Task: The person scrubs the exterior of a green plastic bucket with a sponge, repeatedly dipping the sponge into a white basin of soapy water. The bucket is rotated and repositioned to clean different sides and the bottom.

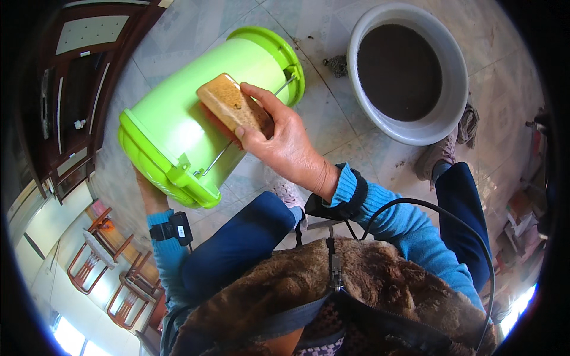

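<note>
A light-green plastic container (178, 89) lies tilted on its side before me, with thick green rims at both ends. A metal wire (218, 158) runs along its near side between the rims. My right hand (280, 129) grips a scrubbing brush (229, 100) by its worn, tan block. Its reddish bristles face the container's wall, and much of them is hidden below the block. My left hand (151, 191) reaches behind the container's lower left end and supports it. Only the wrist and the back edge of that hand show; the fingers are hidden.
A round grey basin (454, 80) of dark, murky water stands on the tiled floor (331, 111) at the right. Beside it lie a scouring-mesh pad (337, 66) and a grey rag (468, 127). Dark wooden cabinets (71, 89) and chairs (89, 262) stand left. A black cable (445, 218) crosses my right sleeve.
</note>
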Available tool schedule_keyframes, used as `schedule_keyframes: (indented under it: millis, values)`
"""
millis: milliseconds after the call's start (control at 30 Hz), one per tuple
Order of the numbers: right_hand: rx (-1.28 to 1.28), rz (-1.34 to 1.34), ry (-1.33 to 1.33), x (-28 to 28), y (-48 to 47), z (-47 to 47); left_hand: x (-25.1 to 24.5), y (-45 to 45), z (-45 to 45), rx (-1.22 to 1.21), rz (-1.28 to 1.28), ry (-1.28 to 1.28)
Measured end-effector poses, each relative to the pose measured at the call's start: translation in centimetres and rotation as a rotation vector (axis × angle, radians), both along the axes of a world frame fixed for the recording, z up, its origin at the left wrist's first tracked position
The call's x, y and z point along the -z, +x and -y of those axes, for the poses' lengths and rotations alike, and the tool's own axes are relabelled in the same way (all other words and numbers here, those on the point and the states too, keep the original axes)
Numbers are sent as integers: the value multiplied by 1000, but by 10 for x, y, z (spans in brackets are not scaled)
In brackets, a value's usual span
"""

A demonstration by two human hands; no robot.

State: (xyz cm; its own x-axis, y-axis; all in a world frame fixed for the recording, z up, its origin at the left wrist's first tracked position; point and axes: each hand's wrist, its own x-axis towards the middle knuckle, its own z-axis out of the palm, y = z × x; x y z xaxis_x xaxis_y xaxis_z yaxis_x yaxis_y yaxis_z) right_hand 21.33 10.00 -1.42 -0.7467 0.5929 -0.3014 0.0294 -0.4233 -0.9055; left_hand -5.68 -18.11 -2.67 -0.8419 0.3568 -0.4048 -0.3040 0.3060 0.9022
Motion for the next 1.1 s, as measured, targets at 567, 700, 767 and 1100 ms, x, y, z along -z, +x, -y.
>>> schedule_keyframes:
  millis: [567,700,767,1100]
  values:
    - [-85,-50,-23,-51,21,8,-12,25,-25,98,206,101]
    - [-37,-56,-65,-71,30,7,-12,33,-33,111,267,121]
    - [-26,-25,-101,-78,39,-1,-12,39,-42,120,291,137]
    - [49,-6,-28,-75,82,-46,-27,64,-100,248,214,100]
